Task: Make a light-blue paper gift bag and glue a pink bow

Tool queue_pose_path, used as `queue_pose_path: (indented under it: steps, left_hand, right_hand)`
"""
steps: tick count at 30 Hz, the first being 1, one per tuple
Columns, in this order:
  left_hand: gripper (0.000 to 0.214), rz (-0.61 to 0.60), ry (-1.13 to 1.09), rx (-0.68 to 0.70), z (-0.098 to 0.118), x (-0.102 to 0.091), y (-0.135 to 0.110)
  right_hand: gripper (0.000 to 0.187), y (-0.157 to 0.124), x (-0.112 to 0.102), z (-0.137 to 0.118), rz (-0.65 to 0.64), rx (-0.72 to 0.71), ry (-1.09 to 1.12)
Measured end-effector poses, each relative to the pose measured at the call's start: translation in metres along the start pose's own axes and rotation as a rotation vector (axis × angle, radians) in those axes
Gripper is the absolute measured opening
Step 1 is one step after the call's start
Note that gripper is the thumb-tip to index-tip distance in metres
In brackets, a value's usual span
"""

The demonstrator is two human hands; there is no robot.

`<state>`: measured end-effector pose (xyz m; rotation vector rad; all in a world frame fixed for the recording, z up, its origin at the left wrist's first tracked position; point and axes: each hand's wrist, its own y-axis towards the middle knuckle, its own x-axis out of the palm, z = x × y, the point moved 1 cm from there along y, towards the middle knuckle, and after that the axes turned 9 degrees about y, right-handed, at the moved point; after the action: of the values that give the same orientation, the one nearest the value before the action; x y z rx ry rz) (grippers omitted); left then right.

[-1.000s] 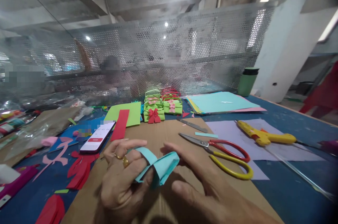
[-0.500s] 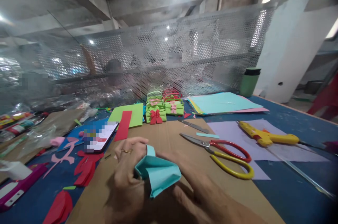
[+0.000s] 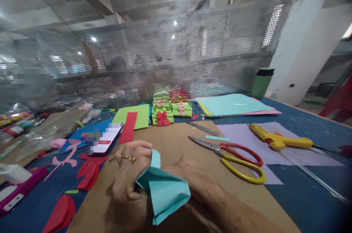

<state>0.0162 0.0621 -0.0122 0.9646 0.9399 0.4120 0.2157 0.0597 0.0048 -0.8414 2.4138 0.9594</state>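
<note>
A folded turquoise paper piece (image 3: 169, 192), shaped like a small open bag or box with a strip standing up at its top, is held over the cardboard. My left hand (image 3: 129, 178), wearing rings, is closed on its left side. My right hand (image 3: 189, 176) is behind the paper's right side, with its fingers blurred and partly hidden. Whether it touches the paper I cannot tell. To the right lie scissors (image 3: 233, 159) with one red and one yellow handle, beside a thin turquoise strip (image 3: 217, 138) and a grey blade (image 3: 202, 128).
Small green paper bags with bows (image 3: 162, 117) stand at the back, near stacked coloured paper (image 3: 236, 104). A yellow glue gun (image 3: 280, 137) rests on lilac paper at right. A phone (image 3: 107, 139) and red paper scraps (image 3: 89, 174) are at left. A green bottle (image 3: 261, 84) stands at the far right.
The turquoise paper has tilted and come slightly lower and nearer. My right hand has shifted up behind it and its fingers are smeared by motion. My left hand keeps its hold.
</note>
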Motion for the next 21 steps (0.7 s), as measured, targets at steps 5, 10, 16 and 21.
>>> queue_pose_path:
  steps: [5, 10, 16, 21]
  left_hand:
    - [0.012, 0.038, 0.003, -0.033, 0.0056, -0.0003, -0.0007]
    - [0.014, -0.002, -0.004, 0.043, 0.0047, -0.0037, 0.0017]
    - [0.009, 0.019, -0.013, 0.031, 0.0080, -0.0037, 0.0041]
    - [0.010, 0.009, -0.017, 0.099, 0.0083, -0.0041, 0.0046]
  right_hand:
    - [0.034, -0.0025, -0.0023, -0.0018, -0.016, 0.008, -0.008]
    - [0.042, -0.0012, -0.0006, 0.0049, -0.024, -0.052, -0.043]
    - [0.035, -0.0015, 0.0000, 0.0074, -0.027, -0.038, -0.049]
    - [0.028, -0.0025, -0.0037, 0.0071, -0.034, -0.037, -0.060]
